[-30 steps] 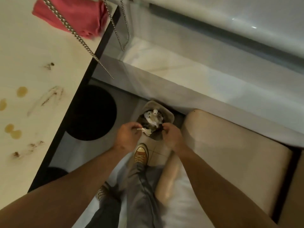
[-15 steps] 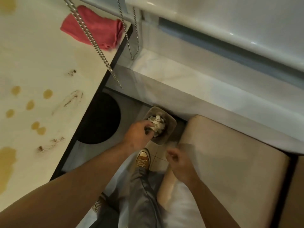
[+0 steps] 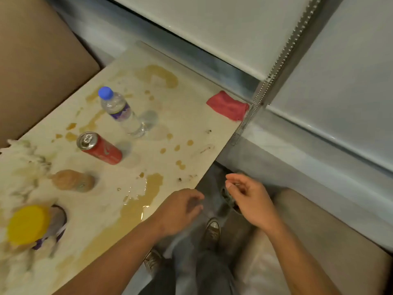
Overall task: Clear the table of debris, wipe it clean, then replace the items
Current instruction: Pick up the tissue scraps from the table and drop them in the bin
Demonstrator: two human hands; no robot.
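Tissue (image 3: 23, 167), soft, light, likely soggy, heaps at nine o'clock on the stained surface (image 3: 191, 124), best pinched by a dry clump, while left hand (image 3: 180, 209) and right hand (image 3: 248, 196) hover loosely curled, fingers grasping nothing.

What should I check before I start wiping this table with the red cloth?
1. Both hands free: left hand and right hand hold nothing, ok.
2. Red cloth on the table's far corner, unobstructed: ok.
3. Water bottle and red can off the table: not ok.
4. Crumpled tissue cleared: not ok.
5. Yellow-lidded jar removed: not ok.
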